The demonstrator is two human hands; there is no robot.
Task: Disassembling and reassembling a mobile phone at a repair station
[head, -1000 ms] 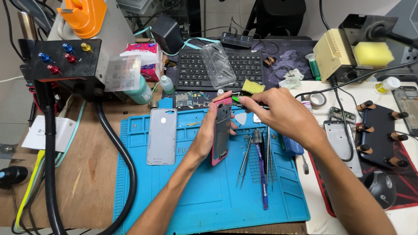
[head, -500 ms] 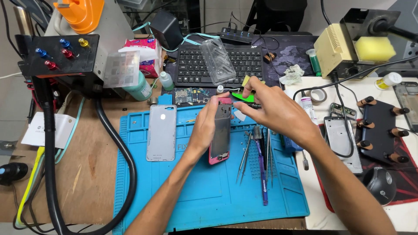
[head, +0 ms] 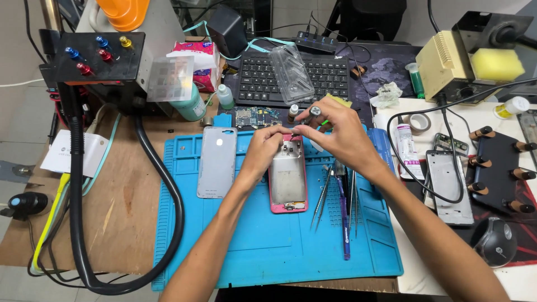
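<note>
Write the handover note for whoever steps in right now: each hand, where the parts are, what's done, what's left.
Left hand: fingers steady the top end of the open pink phone, flat on the blue mat.
Right hand: holds a small screwdriver, tip at the phone's top end.
Grey back cover: off, on the mat left of the phone. Tweezers lie to its right.
Done: cover removed.
Left: the work inside the phone's top end.

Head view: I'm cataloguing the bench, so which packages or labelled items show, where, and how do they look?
Pink-and-white tissue pack: far left, behind the keyboard, boxy.
White tube with pink print: right of the blue mat, lying flat.
White paper label: left edge, on the brown board, rectangular.
Small white bottle, yellow label: far right.
</note>
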